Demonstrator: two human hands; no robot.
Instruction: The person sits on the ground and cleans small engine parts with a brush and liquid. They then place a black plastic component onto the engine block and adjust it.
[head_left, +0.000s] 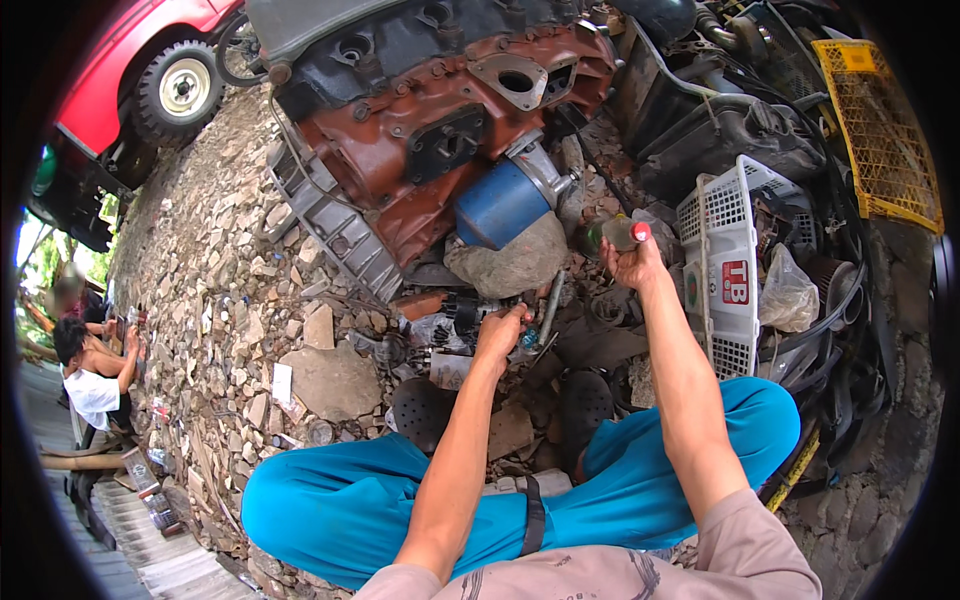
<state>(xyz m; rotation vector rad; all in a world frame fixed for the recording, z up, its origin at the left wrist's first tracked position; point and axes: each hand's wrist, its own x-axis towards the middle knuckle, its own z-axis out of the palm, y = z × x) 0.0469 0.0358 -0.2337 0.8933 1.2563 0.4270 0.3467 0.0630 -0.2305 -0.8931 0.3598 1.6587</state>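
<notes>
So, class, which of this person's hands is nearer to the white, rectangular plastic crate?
Right. The right hand is just left of the crate; the left hand is farther left and lower in the picture.

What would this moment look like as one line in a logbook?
Left hand: at small red item, grip unclear | Right hand: holding red-capped bottle | Nearby: blue cylinder, reddish engine, white crate

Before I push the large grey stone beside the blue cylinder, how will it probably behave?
The large grey stone is probably heavy and rigid, being a thick, solid-looking lump. Its dull surface suggests it would not be slippery. It might rock more than roll, because its outline is uneven.
</notes>
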